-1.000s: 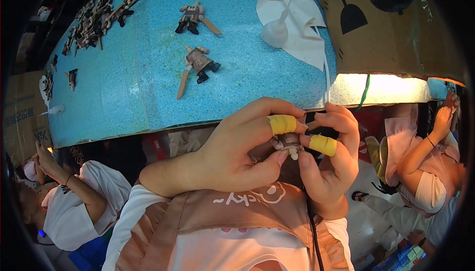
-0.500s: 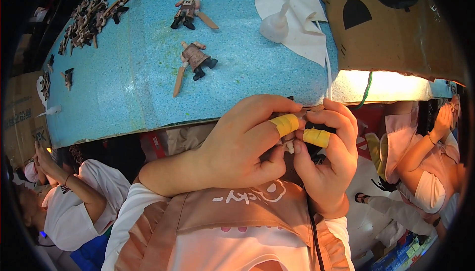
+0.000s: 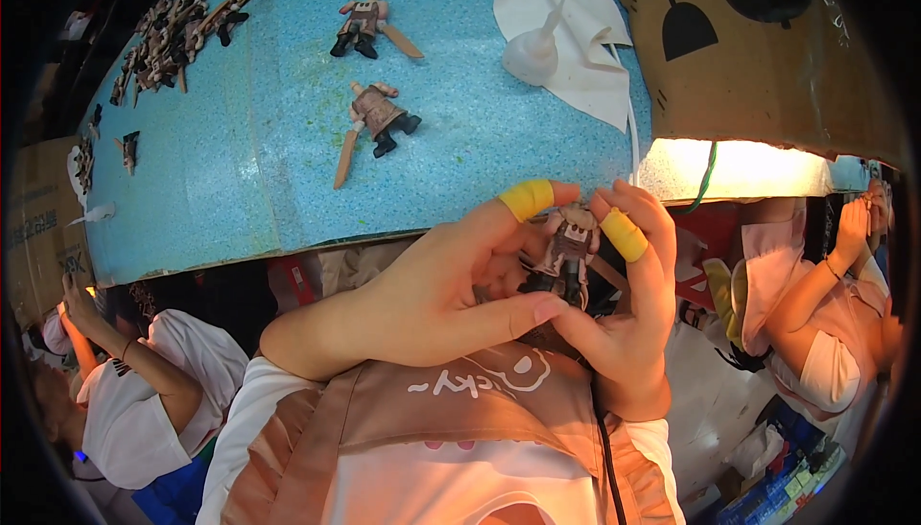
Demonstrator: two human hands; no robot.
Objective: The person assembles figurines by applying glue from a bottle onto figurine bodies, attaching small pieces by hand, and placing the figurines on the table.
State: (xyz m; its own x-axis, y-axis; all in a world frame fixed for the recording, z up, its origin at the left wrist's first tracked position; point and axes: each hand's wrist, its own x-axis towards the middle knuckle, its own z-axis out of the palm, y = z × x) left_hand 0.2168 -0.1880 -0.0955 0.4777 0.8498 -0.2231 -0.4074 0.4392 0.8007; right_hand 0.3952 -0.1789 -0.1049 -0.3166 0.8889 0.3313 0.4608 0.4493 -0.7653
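Observation:
Between my two hands, just off the table's near edge, is a small toy figure (image 3: pixel 573 245) with a brown body and black legs. My left hand (image 3: pixel 480 271) closes on it from the left, a yellow-taped finger at its upper end and the thumb near its legs. From the other side my right hand (image 3: pixel 633 285) grips it too, its own yellow-taped finger beside the upper body. A brown blade-like piece shows beside the figure's legs. On the blue table lie two similar figures with brown blades, one headless-looking figure (image 3: pixel 382 117) nearer and another figure (image 3: pixel 362 22) farther off.
Many more figures form a pile (image 3: pixel 168 46) at the far left of the blue table (image 3: pixel 288 156). A white funnel-shaped piece (image 3: pixel 532 53) rests on a white sheet (image 3: pixel 600 84). A cardboard box (image 3: pixel 767 93) stands at right above a bright light. Other people sit on both sides.
The figure has turned upright between my hands, so its brown body and black legs now show. My fingers have shifted round it, and my left thumb has stretched out to the right.

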